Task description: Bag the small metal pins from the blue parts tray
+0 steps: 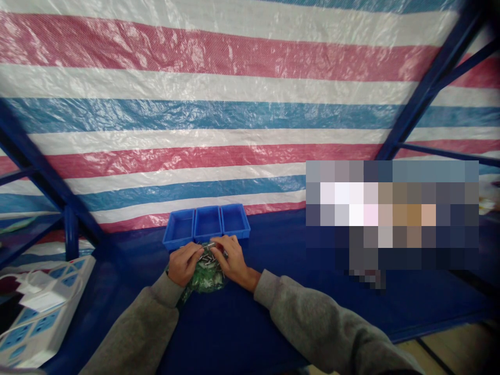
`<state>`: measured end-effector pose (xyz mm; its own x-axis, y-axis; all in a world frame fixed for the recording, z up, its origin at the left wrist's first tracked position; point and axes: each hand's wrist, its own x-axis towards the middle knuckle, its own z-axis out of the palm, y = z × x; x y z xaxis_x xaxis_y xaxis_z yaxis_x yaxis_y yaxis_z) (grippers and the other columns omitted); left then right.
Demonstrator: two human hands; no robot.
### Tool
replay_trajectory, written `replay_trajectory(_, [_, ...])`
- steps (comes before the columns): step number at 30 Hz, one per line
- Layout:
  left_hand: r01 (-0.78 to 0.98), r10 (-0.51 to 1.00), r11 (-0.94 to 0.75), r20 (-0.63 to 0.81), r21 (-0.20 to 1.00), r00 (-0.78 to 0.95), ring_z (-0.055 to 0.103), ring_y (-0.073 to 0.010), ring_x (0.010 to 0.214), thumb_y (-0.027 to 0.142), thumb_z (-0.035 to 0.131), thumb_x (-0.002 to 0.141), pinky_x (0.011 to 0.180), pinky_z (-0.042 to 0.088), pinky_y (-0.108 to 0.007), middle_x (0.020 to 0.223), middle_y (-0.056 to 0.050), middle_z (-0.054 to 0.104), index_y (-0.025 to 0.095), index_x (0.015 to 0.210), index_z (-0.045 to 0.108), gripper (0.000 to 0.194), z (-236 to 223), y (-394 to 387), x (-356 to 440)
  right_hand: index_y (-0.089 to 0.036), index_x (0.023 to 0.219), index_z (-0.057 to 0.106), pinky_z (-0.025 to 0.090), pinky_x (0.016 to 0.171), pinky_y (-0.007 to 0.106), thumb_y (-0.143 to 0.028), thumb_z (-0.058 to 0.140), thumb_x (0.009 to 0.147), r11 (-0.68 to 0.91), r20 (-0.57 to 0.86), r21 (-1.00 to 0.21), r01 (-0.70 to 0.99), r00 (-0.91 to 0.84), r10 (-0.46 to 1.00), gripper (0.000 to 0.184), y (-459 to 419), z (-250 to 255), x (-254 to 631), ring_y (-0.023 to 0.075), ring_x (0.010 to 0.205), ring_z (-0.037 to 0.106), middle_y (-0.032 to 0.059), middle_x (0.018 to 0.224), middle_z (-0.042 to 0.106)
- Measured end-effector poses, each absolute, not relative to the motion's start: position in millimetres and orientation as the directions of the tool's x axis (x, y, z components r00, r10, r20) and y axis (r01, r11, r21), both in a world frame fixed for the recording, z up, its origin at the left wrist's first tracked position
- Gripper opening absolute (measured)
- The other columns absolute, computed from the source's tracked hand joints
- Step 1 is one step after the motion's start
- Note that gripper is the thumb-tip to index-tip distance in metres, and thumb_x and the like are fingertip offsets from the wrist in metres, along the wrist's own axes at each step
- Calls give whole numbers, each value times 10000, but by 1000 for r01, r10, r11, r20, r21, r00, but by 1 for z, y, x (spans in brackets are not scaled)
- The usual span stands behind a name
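A crinkled green plastic bag [205, 279] lies on the blue table between my hands, its mouth spread apart. Inside show several small silvery metal pieces [209, 257], short and rod-like; they may be screws or pins, too small to tell. My left hand [184, 263] is closed on the bag's left edge, thumb on top. On the right edge my right hand [234, 262] is closed too, with bent fingers at the mouth. Its fingertips are partly hidden, so a metal piece between them cannot be ruled out. Just beyond my hands stand three joined blue bins [208, 223].
A white power strip [74, 299] with a plugged-in white adapter [41, 291] and cables lies at the left. Blue metal frame posts [425, 94] rise at both sides. Striped plastic sheeting [234, 114] hangs behind the table [242, 333]. A pixelated patch covers the right side.
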<state>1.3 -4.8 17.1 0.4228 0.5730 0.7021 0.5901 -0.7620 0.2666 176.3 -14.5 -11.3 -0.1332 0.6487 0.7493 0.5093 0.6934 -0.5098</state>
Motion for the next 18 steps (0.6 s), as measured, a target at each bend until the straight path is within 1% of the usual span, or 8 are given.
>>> replay_trajectory(2, [580,580,-766,686,277,439,601,-137,676,256,423,882,657,465,-237,722,-54,647,159,793,630,245,18,-6,0,-201,1085,555,351,743,317,-264,494,888,700,752,-513,497,-133,646,215,-14,-12,176,158,759,540,30,849,625])
replay_trajectory(5, [558,582,-779,665,288,469,583,-128,650,237,423,880,637,450,-226,701,-46,630,163,758,611,236,20,-8,1,-208,960,594,352,755,325,-259,458,908,717,748,-517,467,-161,644,154,-14,-11,176,164,798,546,38,863,633])
replay_trajectory(7, [577,581,-769,676,275,452,555,-114,584,227,426,879,601,430,-218,623,-28,597,163,683,587,262,22,-9,2,-208,889,602,351,766,329,-255,440,916,724,746,-523,451,-168,644,171,-14,-10,177,162,807,549,35,845,634])
replay_trajectory(9, [624,590,-737,696,258,409,516,-100,511,226,431,878,564,404,-214,538,-6,547,163,601,548,308,22,-9,3,-209,891,603,349,776,327,-245,447,912,734,752,-518,439,-176,635,161,-15,-10,176,157,817,550,30,848,634])
replay_trajectory(11, [672,608,-695,706,254,362,503,-93,482,231,434,879,553,390,-213,503,3,524,163,567,528,333,21,-8,4,-206,925,598,342,781,326,-225,466,898,736,759,-510,445,-170,629,136,-15,-10,176,154,825,549,28,863,631])
replay_trajectory(14, [716,634,-647,707,262,314,553,-103,532,246,438,879,585,407,-211,560,-7,586,160,631,575,296,18,-2,4,-196,940,587,326,781,330,-175,453,889,696,751,-522,493,-122,649,145,-14,-11,175,157,821,541,32,874,630])
replay_trajectory(18, [738,645,-613,718,282,261,609,-124,656,291,482,859,666,442,-218,757,-30,673,162,808,632,205,12,6,2,-191,934,580,312,780,324,-134,422,892,643,720,-546,536,-92,688,173,-11,-12,174,157,824,537,34,876,628])
